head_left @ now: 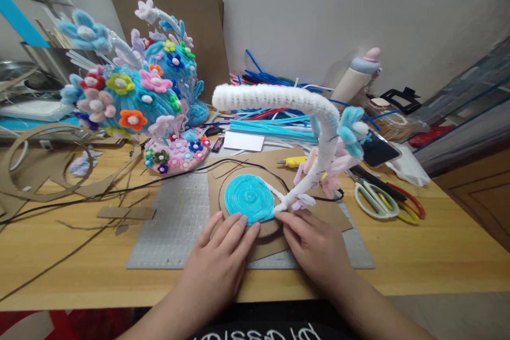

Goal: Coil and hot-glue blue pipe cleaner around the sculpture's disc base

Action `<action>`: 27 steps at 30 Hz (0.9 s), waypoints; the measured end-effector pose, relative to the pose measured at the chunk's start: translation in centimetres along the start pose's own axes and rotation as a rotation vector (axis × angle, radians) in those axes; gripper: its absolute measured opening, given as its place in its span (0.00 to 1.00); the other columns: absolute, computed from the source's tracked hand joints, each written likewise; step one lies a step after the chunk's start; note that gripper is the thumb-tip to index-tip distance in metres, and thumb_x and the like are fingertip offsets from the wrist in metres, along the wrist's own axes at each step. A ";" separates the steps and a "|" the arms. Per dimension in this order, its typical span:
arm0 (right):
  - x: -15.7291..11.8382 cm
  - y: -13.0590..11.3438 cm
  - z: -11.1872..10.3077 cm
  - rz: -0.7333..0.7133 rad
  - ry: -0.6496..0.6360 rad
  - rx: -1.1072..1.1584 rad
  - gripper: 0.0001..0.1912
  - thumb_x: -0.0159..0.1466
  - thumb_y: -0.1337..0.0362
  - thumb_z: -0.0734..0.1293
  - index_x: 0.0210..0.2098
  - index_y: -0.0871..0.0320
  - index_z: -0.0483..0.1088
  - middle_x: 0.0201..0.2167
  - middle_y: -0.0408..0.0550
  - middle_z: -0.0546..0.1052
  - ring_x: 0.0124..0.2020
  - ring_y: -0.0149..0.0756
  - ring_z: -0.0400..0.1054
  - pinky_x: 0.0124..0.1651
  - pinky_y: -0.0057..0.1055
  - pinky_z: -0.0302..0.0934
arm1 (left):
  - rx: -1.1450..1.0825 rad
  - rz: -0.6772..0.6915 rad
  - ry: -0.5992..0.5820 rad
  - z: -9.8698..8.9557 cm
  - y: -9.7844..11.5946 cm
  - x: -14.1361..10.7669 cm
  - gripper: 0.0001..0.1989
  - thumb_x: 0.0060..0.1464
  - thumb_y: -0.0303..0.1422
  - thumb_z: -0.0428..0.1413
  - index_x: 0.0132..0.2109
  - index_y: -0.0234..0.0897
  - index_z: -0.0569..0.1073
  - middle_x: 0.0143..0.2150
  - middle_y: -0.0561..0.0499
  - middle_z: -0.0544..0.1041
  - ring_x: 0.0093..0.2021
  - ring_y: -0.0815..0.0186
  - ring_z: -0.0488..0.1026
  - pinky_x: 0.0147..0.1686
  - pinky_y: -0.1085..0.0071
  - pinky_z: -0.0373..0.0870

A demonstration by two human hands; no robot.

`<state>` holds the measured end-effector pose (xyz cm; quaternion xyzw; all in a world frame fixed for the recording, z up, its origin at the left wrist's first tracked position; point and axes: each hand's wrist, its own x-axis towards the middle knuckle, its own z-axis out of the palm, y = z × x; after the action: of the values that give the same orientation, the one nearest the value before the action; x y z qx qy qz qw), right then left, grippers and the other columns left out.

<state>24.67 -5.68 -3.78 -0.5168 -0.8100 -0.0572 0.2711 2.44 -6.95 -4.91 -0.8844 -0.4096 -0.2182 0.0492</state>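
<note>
A blue spiral disc [249, 197] of fuzzy stems lies on a round cardboard base [271, 229]. From its right edge rises a curved white fuzzy stalk [327, 138], bearing a light blue flower [352, 132] and pink and lilac pieces. My left hand [223, 255] rests with its fingers spread, the tips touching the near-left edge of the disc and base. Beside the foot of the stalk is my right hand [314, 244], fingers bent together at the base's right edge; whatever they hold, if anything, is hidden.
Finished flower crafts [139, 95] stand at the back left. Cardboard rings [11, 162] lie far left. A black cord [131, 187] crosses the grey mat [167, 228]. Scissors [374, 199], a yellow glue gun [295, 161] and a phone [380, 150] are on the right; fuzzy stems [271, 126] lie behind.
</note>
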 end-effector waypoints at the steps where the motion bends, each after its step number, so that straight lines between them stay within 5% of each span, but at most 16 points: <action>1: 0.0 0.0 0.0 0.000 0.005 -0.002 0.14 0.66 0.69 0.59 0.43 0.54 0.76 0.40 0.49 0.79 0.37 0.38 0.75 0.35 0.31 0.67 | -0.001 0.000 0.002 0.0 0.0 0.0 0.22 0.60 0.31 0.51 0.61 0.41 0.66 0.57 0.50 0.73 0.57 0.62 0.67 0.67 0.62 0.38; 27: 0.1 0.3 0.7 0.000 0.003 -0.053 0.13 0.68 0.66 0.58 0.41 0.54 0.76 0.36 0.49 0.78 0.32 0.38 0.73 0.33 0.31 0.61 | -0.022 -0.016 -0.009 0.0 0.0 0.0 0.22 0.60 0.32 0.52 0.61 0.42 0.66 0.57 0.50 0.73 0.58 0.63 0.67 0.67 0.63 0.37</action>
<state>24.57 -5.18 -4.38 -0.5238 -0.8078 -0.0796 0.2583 2.42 -7.00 -4.90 -0.8826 -0.4144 -0.2192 0.0359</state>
